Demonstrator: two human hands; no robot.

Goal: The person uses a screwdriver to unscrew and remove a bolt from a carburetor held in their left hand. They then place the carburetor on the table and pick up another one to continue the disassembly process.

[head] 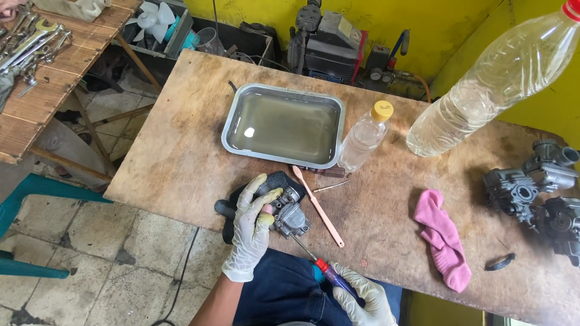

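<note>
Taking the shallow rectangular metal tray [226, 130] of murky liquid as the landmark, the left hand [252, 228], in a pale disposable glove, lies just below the tray's near edge, its fingers closed over the top of a small grey metal carburettor [290, 215] that sits on a dark cloth at the near rim of the worn wooden table [181, 157]. If that hold slackens while the tool presses in, the carburettor could twist or slide off the near rim toward the lap below. Below and to the right of the tray, the right hand [362, 299], also gloved, is wrapped round the red-and-blue handle of a slim screwdriver [319, 265] whose shaft runs up to the carburettor — a tip that is not seated square could, I judge, jump out and chew the screw head or jab the gloved fingers beside it. A pink plastic toothbrush [318, 207] lies slantwise just below the tray's right corner, close enough to the tool's path to be knocked off. Touching the tray's right edge stands a small clear bottle with a yellow cap [365, 134] — a stray elbow could tip it over. Well right of the tray lie a crumpled pink rag [444, 238] and a cluster of other dark carburettors [534, 193], where loosened small parts could get lost.
</note>
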